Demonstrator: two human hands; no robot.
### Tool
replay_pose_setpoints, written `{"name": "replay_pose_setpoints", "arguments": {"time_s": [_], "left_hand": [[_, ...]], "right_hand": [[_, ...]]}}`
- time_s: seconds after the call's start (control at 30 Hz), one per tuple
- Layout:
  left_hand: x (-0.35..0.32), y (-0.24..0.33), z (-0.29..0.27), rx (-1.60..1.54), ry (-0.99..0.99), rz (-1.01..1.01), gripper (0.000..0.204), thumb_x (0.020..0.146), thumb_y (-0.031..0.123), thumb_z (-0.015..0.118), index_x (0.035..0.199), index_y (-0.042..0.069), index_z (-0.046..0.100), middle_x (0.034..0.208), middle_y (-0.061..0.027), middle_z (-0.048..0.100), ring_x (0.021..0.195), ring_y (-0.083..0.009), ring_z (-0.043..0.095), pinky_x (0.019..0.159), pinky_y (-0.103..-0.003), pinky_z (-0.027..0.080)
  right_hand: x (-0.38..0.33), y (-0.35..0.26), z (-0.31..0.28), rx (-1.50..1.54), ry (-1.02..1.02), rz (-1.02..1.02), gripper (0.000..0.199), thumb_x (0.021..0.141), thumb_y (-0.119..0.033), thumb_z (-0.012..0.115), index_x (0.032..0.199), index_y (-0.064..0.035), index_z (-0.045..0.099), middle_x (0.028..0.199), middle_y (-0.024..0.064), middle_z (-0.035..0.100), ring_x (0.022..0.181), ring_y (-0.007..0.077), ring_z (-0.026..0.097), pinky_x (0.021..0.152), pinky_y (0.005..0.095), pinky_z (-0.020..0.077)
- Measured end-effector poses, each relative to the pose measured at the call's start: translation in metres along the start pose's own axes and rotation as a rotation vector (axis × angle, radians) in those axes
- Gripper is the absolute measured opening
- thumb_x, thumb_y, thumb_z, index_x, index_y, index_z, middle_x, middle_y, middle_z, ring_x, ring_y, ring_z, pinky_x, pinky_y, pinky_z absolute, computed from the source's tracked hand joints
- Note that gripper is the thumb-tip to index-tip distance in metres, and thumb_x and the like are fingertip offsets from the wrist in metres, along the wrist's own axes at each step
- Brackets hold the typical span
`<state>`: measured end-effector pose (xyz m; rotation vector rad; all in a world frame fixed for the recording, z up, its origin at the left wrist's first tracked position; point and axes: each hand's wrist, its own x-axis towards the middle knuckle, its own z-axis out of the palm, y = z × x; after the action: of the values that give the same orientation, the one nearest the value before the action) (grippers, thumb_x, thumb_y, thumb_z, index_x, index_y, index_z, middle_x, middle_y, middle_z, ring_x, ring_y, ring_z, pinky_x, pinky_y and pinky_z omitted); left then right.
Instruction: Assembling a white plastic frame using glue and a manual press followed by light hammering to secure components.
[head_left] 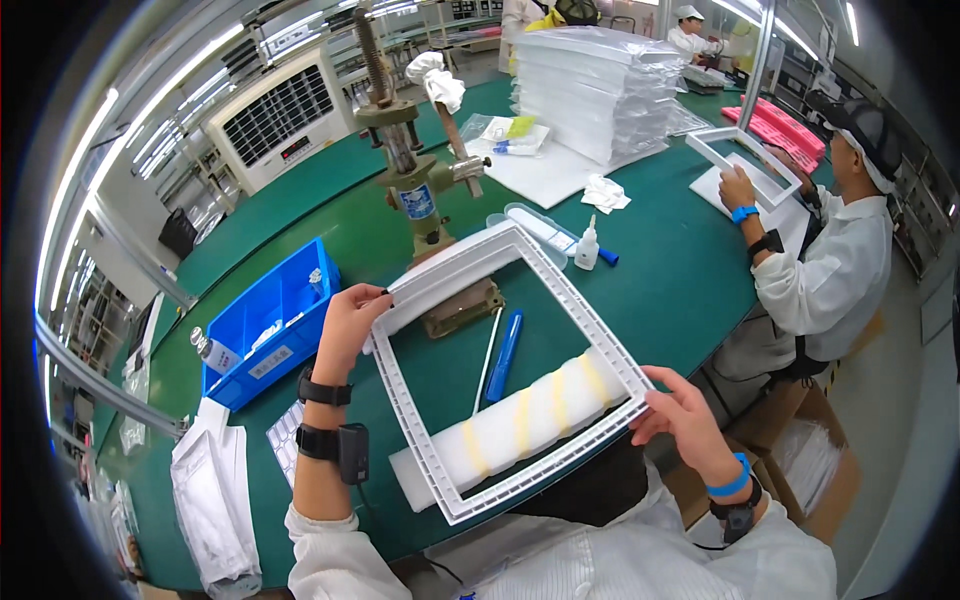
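A white rectangular plastic frame [592, 305] with a slotted rim is tilted in front of me, held at two opposite sides. My left hand [352, 318] grips its upper left corner, fingers closed on the edge. At the lower right corner, my right hand [684, 418] pinches the rim between thumb and fingers. Through the opening I see a white foam roll [530, 418] with yellow tape bands, a blue marker-like tool [505, 356] and a thin white stick [488, 362]. Behind the frame stands a green hand press [415, 190], its base partly covered by the frame.
A blue divided bin [275, 330] stands at left, near white packaged sheets [215, 500]. Beyond the frame are a small dropper bottle [588, 245], crumpled tissue [606, 193] and a tall stack of wrapped white panels [595, 95]. At right, a co-worker [840, 240] holds another white frame [745, 165].
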<state>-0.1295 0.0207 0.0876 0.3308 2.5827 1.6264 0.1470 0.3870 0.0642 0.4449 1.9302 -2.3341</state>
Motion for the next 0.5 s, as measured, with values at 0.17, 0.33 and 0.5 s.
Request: {"name": "replay_pose_setpoints", "arguments": {"time_s": [0.17,0.33,0.5], "left_hand": [[-0.031,0.019,-0.007,-0.025,-0.065,0.043,0.024,0.088,0.020,0.070,0.103,0.001,0.071,0.092,-0.0019,0.069,0.080,-0.0059,0.057,0.067,-0.021,0.040],[-0.089,0.036,-0.014,-0.380,-0.217,-0.148,0.023,0.091,0.015,0.067,0.109,0.000,0.066,0.103,-0.0007,0.067,0.091,-0.0089,0.059,0.083,-0.025,0.046],[-0.171,0.034,-0.035,-0.584,-0.204,-0.234,0.017,0.091,0.007,0.064,0.106,0.002,0.066,0.120,-0.0082,0.062,0.104,-0.0139,0.059,0.086,-0.027,0.048]], "right_hand": [[-0.016,-0.023,-0.013,0.053,0.136,-0.077,0.039,0.099,-0.019,0.050,0.133,0.0017,0.053,0.089,0.0117,0.069,0.068,0.0188,0.068,0.061,0.0325,0.0591],[-0.018,-0.042,-0.043,0.014,0.252,-0.198,0.040,0.099,-0.026,0.047,0.126,0.0019,0.057,0.088,0.0067,0.066,0.066,0.0143,0.065,0.055,0.0286,0.0538],[0.016,-0.070,-0.037,-0.066,0.124,-0.243,0.035,0.101,-0.028,0.045,0.120,-0.0028,0.062,0.093,-0.0013,0.061,0.083,0.0055,0.056,0.072,0.0217,0.0462]]}}
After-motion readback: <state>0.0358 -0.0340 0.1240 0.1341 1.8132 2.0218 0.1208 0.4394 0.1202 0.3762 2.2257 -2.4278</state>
